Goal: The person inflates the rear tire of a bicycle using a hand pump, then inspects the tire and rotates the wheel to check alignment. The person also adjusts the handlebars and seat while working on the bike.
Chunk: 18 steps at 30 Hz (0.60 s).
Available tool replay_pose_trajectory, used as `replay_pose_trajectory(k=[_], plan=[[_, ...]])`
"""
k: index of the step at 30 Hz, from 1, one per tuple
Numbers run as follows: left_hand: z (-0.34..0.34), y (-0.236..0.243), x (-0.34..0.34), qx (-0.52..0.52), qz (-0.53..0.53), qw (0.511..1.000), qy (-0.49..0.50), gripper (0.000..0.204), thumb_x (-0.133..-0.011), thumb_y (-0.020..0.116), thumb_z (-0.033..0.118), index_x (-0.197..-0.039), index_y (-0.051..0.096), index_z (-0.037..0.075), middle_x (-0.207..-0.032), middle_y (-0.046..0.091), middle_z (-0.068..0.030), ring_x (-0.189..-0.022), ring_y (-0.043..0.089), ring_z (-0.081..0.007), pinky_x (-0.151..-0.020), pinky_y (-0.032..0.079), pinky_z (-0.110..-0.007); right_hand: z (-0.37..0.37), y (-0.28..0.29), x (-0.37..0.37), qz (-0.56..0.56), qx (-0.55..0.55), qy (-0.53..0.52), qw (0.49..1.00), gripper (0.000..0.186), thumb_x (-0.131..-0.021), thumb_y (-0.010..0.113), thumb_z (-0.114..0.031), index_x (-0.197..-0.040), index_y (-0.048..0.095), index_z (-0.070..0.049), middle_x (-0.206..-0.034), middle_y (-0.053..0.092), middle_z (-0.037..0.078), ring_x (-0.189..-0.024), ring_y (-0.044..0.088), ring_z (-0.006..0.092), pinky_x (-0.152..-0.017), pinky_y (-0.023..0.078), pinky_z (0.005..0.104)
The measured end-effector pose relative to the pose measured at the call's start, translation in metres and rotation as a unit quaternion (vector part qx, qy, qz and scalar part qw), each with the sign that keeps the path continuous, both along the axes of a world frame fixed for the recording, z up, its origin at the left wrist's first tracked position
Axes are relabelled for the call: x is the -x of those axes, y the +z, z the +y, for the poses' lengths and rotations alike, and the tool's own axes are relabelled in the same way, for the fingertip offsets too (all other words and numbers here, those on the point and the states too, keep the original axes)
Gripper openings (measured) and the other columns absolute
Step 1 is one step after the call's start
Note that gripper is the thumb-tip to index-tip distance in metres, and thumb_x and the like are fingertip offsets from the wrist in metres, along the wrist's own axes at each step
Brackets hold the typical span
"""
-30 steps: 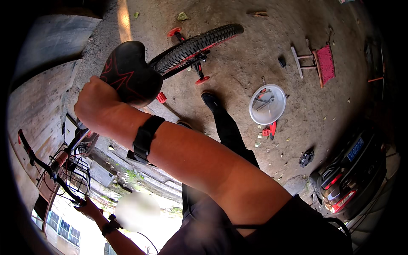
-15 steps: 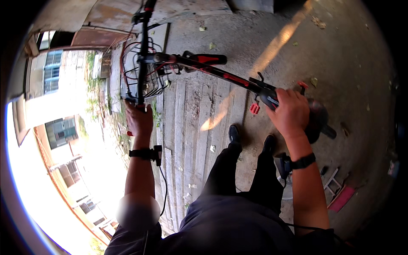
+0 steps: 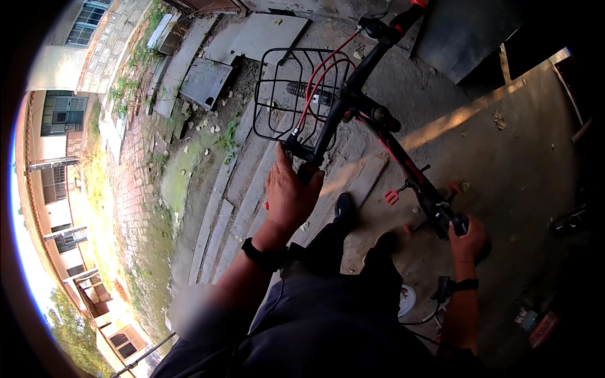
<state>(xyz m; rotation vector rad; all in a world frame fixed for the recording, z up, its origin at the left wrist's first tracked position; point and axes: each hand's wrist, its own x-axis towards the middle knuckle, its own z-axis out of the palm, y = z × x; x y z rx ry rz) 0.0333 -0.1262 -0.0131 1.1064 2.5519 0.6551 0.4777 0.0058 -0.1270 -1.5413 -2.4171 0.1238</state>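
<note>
A black and red bicycle (image 3: pixel 403 157) stands in front of me, its front end away from me and its rear toward my right. My left hand (image 3: pixel 293 195) wraps round the near handlebar grip (image 3: pixel 307 171), with the index finger reaching toward the brake lever. Forward of the handlebar (image 3: pixel 353 82) sits a black wire basket (image 3: pixel 270 94), with red cables looping over it. At the rear, my right hand (image 3: pixel 469 242) grips the dark saddle (image 3: pixel 460 223); its fingers are partly hidden. Red pedals (image 3: pixel 392 198) show below the frame.
Long stone steps (image 3: pixel 217 233) run along my left, with a brick-paved yard (image 3: pixel 138 201) beyond. A loose slab (image 3: pixel 207 82) lies ahead left. A dark panel (image 3: pixel 463 38) stands ahead right. A white round object (image 3: pixel 408 300) and a red object (image 3: pixel 543 329) lie on the floor at lower right.
The view has turned, and more of the yard shows. The handlebar and basket now appear farther right, and my left hand has moved right with the grip. My right hand appears lower, still at the saddle.
</note>
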Motion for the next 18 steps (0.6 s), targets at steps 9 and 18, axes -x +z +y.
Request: replay_pose_trajectory(k=[9,18], plan=[[-0.011,0.016,0.058,-0.037,-0.245,0.969,0.023,0.059,-0.097,0.067,0.022,-0.144,0.045,-0.004,-0.123,0.068,-0.0249,-0.113,0.069,-0.0344,-0.096,0.053,-0.041,0.001,0.007,0.0,-0.062,0.139,-0.081,0.985,0.053,-0.068,0.089,-0.032,-0.107,0.066,-0.005,-0.099,0.067,0.019,-0.096,0.065,0.0414,-0.083,0.052,0.0514],[0.004,0.019,0.092,-0.052,-0.427,0.902,0.046,0.035,-0.105,0.058,0.019,-0.132,0.06,-0.005,-0.106,0.07,-0.0056,-0.096,0.062,-0.012,-0.086,0.05,-0.028,0.005,0.02,0.007,-0.033,0.197,-0.078,0.977,0.057,-0.064,0.091,-0.032,-0.108,0.066,-0.005,-0.103,0.068,0.019,-0.098,0.065,0.0416,-0.087,0.051,0.051]])
